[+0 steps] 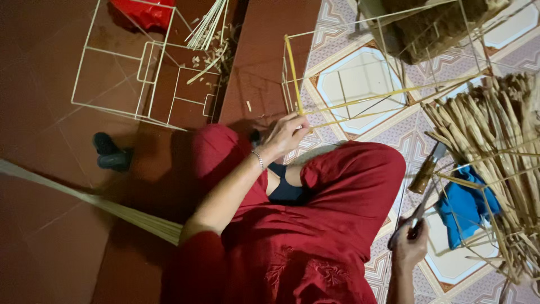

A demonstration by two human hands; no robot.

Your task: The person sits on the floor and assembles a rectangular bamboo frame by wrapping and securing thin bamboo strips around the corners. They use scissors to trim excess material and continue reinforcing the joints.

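Wire frame, open box shape, sits on the patterned tile floor ahead of the knees; a yellow strip wraps one upright, long axis running from the left hand away from the person. Left hand fingers are closed on the frame's near corner. Right hand is clamped on dark scissors, tips pointing away, next to blue cloth and a dried reed bundle.

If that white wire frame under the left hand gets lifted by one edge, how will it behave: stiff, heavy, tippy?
Probably light: the wire frame is only thin rods around open space. Likely springy rather than rigid, since the rods are slender and long. It may tip or swing easily when lifted at the corner where the left hand grips, as most of it reaches far beyond that hold.
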